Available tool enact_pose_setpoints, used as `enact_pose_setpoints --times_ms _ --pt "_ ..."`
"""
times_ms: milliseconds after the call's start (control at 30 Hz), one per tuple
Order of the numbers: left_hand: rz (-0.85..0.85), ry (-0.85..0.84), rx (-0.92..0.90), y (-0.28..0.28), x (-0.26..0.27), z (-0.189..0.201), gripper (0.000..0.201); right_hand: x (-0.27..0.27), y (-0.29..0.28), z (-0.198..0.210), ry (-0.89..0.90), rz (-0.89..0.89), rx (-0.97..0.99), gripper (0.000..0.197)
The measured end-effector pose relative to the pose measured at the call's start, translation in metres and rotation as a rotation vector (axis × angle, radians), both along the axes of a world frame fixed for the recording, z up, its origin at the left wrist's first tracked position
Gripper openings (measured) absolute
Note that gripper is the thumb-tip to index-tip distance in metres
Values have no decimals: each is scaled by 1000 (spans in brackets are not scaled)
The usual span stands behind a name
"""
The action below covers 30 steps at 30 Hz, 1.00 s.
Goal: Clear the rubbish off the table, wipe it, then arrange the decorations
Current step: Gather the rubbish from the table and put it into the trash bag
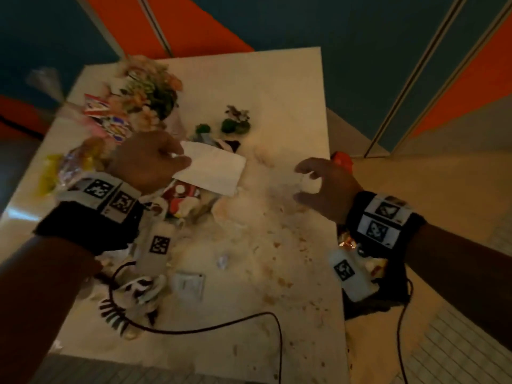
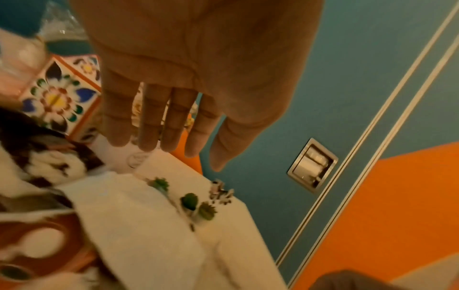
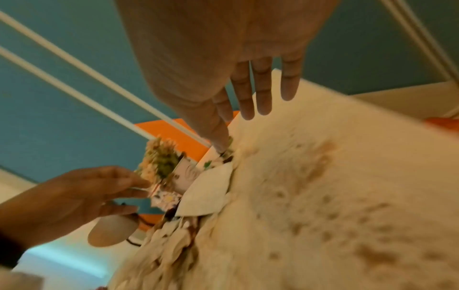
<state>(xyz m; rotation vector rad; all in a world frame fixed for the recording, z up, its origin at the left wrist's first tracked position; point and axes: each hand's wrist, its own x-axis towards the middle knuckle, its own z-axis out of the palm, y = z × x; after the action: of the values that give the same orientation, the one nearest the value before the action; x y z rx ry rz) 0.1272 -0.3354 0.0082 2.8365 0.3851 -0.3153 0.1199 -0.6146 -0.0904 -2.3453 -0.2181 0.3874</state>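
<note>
The white table (image 1: 291,106) is littered with wrappers, tissues and crumbs. My left hand (image 1: 155,159) hovers over the mess at the left, by the corner of a white paper napkin (image 1: 213,170). In the left wrist view this hand (image 2: 174,155) has straight fingers and holds nothing, with the napkin (image 2: 139,215) below it. My right hand (image 1: 313,184) hangs above the table's right side, fingers spread and empty (image 3: 248,127). Decorations stand at the back: a bunch of artificial flowers (image 1: 149,87), small green succulents (image 1: 235,123) and a box with a flower pattern (image 1: 116,126).
Shiny snack wrappers (image 1: 69,167) lie at the left edge, a red-and-white wrapper (image 1: 182,198) and crumpled tissues (image 1: 238,214) in the middle. Brown crumbs and stains (image 1: 277,259) cover the near right. A small white sachet (image 1: 188,284), a striped toy (image 1: 130,300) and a dark cable (image 1: 207,325) lie near me.
</note>
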Motion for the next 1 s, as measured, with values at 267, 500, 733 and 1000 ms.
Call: enact_pose_setpoints --times_ms 267,500,733,1000 --pt "-1 175 -25 87 -14 -31 46 -2 111 0 106 188 -204 84" --pt "-107 411 90 141 -27 -31 81 -27 183 -8 136 297 -266 94" --pt "-256 488 186 158 -75 -79 126 -42 253 -12 187 455 -515 108" --pt "-240 322 82 141 -84 -103 63 -43 262 -26 124 386 -528 72"
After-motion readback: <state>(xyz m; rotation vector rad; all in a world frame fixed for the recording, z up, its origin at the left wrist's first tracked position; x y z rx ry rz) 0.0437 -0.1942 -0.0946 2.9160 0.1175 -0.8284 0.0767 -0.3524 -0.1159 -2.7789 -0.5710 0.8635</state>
